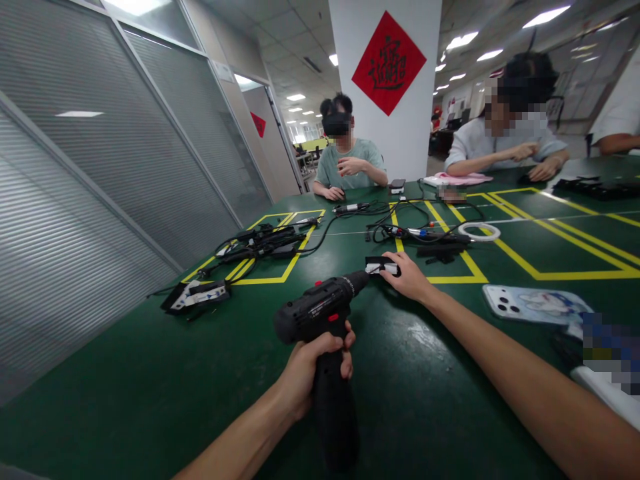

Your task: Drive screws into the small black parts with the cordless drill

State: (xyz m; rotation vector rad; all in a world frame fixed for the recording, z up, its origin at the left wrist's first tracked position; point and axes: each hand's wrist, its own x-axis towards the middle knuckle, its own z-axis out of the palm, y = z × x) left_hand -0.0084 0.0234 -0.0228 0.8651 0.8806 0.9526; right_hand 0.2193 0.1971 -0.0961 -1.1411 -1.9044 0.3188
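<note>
My left hand [309,370] is wrapped round the grip of a black cordless drill [320,308] with red buttons. The drill's chuck points away and to the right, towards a small black and white block-shaped part [381,268] on the table. My right hand [406,279] grips that part from its right side, fingers over the top and thumb at the near face. Chuck and part lie close together in view; whether the bit touches the part I cannot make out.
The green table [200,393] bears yellow tape outlines. Tangled black cables [265,243] lie at left, beside a black and white piece [195,295]. More cables [415,233], a white ring [479,231] and a phone [537,303] lie right. Two people [350,157] [505,143] sit opposite.
</note>
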